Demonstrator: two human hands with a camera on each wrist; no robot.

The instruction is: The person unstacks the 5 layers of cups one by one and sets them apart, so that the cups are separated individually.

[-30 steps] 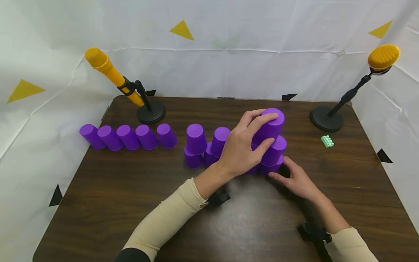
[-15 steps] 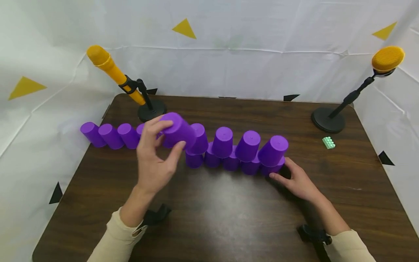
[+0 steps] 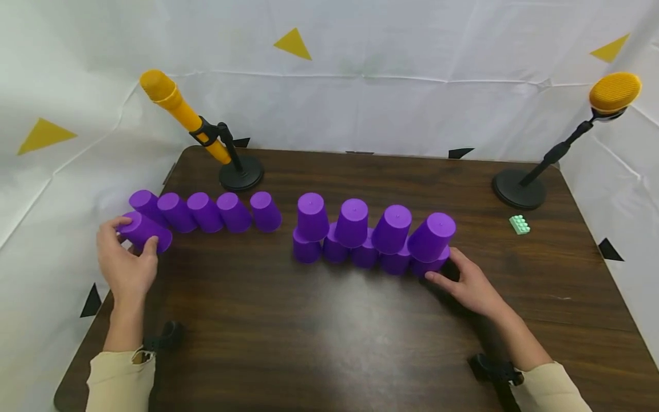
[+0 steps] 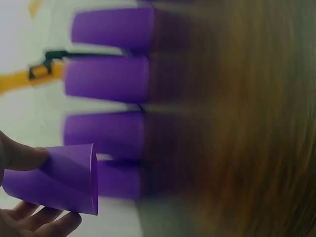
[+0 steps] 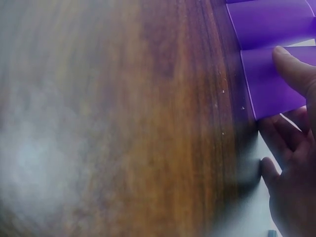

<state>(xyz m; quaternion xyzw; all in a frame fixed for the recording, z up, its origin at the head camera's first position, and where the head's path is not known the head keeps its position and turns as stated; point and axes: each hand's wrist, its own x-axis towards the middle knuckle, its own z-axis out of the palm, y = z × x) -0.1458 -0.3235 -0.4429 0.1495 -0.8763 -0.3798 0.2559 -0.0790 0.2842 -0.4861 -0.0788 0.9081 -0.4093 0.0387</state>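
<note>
Left hand (image 3: 126, 266): I pinch a tilted cup (image 3: 146, 233) near the five-cup row (image 3: 205, 213).
Stack (image 3: 352, 224): four cups on five.
Right hand (image 3: 472, 287): half-curled, I grip its bottom-right cup (image 3: 428, 268).

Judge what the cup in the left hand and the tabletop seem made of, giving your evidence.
The cup in the left hand: probably smooth, satin plastic; even purple colour, thin rim. The tabletop: wood or wood-look laminate, semi-gloss; dark brown grain and a pale reflection show.
</note>
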